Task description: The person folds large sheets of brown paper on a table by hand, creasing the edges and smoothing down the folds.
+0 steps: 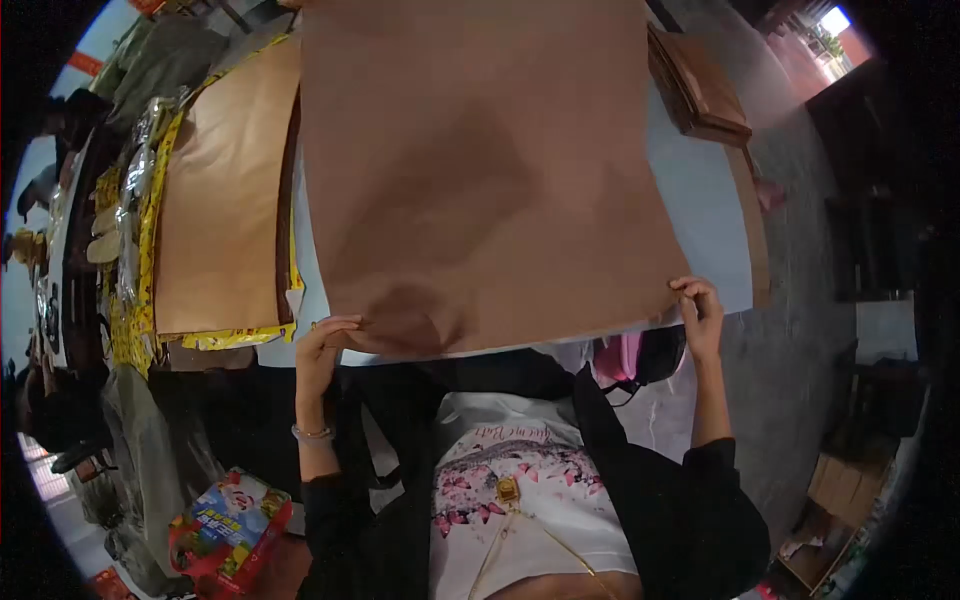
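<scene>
A large sheet of brown paper (480, 200) lies over the light-coloured tabletop (700, 185) and reaches the near edge. My left hand (322, 355) pinches its near left corner, thumb and fingers closed on it. At the near right corner, my right hand (702, 305) grips the sheet between thumb and fingertips. The near edge is slightly lifted and wavy beside my left hand. A dark shadow falls across the middle of the sheet.
To the left lies a stack of brown paper sheets (225, 200) on yellow wrapping (240, 340). Folded brown paper pieces (705, 85) are piled at the far right of the table. A colourful bag (230, 525) stands low at the left, and a pink and black bag (640, 360) is beneath the table edge.
</scene>
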Demonstrator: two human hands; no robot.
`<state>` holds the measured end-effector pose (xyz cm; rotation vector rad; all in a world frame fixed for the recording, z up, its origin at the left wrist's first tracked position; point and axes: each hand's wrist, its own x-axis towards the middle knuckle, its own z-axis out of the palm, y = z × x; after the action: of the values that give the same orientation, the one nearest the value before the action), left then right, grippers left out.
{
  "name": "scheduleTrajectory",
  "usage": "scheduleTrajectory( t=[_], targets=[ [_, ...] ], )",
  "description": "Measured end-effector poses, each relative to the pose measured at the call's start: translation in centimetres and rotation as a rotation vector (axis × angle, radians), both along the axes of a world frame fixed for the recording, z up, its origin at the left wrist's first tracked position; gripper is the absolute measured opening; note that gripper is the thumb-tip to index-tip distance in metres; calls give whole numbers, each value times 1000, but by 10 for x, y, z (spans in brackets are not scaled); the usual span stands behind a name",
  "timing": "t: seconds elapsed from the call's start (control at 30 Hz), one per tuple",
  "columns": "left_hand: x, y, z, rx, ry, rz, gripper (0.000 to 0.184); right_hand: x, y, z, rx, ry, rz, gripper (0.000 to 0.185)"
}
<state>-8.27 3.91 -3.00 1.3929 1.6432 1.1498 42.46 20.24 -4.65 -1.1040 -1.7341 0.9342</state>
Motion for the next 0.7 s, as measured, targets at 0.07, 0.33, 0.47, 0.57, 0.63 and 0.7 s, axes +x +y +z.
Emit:
scheduleTrajectory(
  t=[0.07,0.33,0.47,0.57,0.63,0.7],
  targets=[
    [2,-1,-2,-9,58,-50,18,-7,-2,10,15,-1,73,7],
    [-2,-7,-13,-13,192,-48,15,-33,-9,2,-337,-94,-329,16],
    [7,2,-6,-84,176,-32,15,-28,-10,-2,-342,-143,-306,15],
    [5,4,-6,-117,243,-49,16,-28,-11,2,-372,-278,-308,15],
    [5,4,-4,-147,284,-98,18,-27,-12,2,-282,-296,-320,14],
    [6,1,-5,-163,198,-53,18,-23,-10,-4,-238,-247,-284,14]
  ],
)
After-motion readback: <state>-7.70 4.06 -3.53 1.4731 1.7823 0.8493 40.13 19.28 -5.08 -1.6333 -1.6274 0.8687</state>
